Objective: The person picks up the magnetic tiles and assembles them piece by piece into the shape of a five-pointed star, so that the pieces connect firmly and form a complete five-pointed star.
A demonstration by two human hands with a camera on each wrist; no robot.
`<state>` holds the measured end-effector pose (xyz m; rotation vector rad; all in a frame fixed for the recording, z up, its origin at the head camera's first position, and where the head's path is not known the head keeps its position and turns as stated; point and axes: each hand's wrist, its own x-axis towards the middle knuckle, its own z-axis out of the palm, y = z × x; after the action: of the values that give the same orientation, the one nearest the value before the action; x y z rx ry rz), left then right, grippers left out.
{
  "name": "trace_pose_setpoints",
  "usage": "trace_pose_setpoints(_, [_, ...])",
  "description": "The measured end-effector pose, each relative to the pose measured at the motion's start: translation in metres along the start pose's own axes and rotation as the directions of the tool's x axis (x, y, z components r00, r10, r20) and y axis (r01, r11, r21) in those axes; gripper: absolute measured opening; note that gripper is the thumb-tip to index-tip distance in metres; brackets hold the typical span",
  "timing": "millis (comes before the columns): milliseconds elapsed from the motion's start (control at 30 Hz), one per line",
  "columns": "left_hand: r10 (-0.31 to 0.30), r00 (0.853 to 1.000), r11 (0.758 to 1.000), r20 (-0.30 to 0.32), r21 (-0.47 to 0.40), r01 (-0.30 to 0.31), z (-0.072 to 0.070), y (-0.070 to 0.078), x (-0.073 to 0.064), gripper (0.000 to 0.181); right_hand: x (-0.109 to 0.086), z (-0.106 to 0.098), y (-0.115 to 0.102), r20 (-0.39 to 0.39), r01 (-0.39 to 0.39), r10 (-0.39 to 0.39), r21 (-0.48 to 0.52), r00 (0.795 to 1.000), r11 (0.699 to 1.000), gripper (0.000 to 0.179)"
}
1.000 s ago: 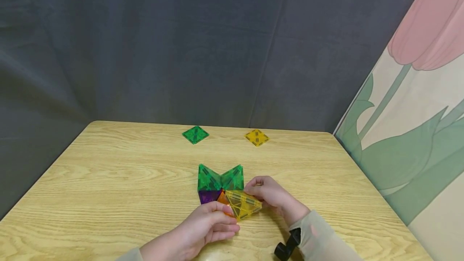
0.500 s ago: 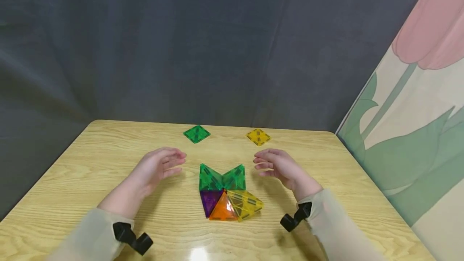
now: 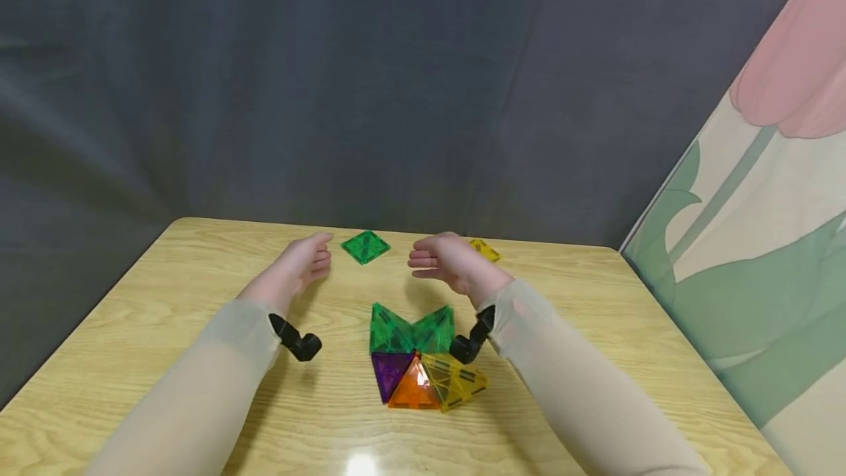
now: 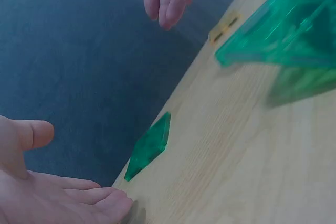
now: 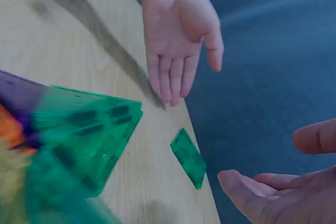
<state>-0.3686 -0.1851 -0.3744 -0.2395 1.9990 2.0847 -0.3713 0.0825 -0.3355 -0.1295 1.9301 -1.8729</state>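
Note:
My left hand hovers left of a flat green magnetic tile near the table's far edge, fingers extended and holding nothing. On that tile's other side, my right hand is also bare, its fingers relaxed. Partly behind the right hand lies a flat yellow tile. Nearer the front stands a group of joined translucent pieces: green ones at the back, then a purple piece, an orange triangle and a yellow piece. In the right wrist view, the left palm faces the flat green tile.
The wooden table ends at a dark curtain along the back. A wall with a tulip picture borders the right side. Each sleeve carries a black wrist mount.
Both hands have left the joined pieces and moved forward to either side of the flat green tile. The left hand released its touch on the orange piece. The pieces keep their arrangement.

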Motion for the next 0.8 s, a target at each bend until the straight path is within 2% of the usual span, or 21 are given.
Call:
trace_pose_setpoints(33, [0.002, 1.000, 1.000, -0.005, 0.012, -0.002, 0.000, 0.002, 0.004, 0.066, 0.006, 0.003, -0.001, -0.017, -0.013, 0.014, 0.014, 1.000, 1.000, 0.048])
trace_pose_setpoints(167, [0.009, 0.999, 1.000, -0.049, 0.018, -0.008, 0.002, 0.007, 0.018, 0.035, 0.033, 0.013, -0.001, -0.045, -0.059, 0.060, 0.024, 0.997, 0.998, 0.049])
trace_pose_setpoints(267, [-0.001, 0.998, 0.999, -0.068, 0.038, 0.003, 0.004, 0.008, 0.027, 0.031, 0.049, 0.019, 0.002, -0.035, -0.099, 0.099, -0.010, 0.994, 0.995, 0.048])
trace_pose_setpoints(367, [-0.020, 0.999, 0.998, -0.048, 0.066, 0.023, 0.011, 0.009, 0.032, 0.060, 0.060, 0.020, 0.006, -0.031, -0.136, 0.134, -0.045, 0.990, 0.990, 0.050])
trace_pose_setpoints(433, [-0.041, 0.998, 0.997, -0.043, 0.071, 0.044, 0.016, 0.010, 0.034, 0.070, 0.065, 0.019, 0.009, -0.040, -0.149, 0.147, -0.048, 0.988, 0.988, 0.052])
trace_pose_setpoints(600, [-0.068, 0.997, 0.995, -0.023, 0.066, 0.070, 0.025, 0.008, 0.037, 0.073, 0.075, 0.013, 0.016, -0.058, -0.163, 0.162, -0.007, 0.985, 0.987, 0.054])
trace_pose_setpoints(800, [-0.066, 0.998, 0.995, -0.024, 0.078, 0.067, 0.025, 0.005, 0.043, 0.072, 0.079, 0.014, 0.021, -0.048, -0.147, 0.149, 0.040, 0.988, 0.988, 0.060])
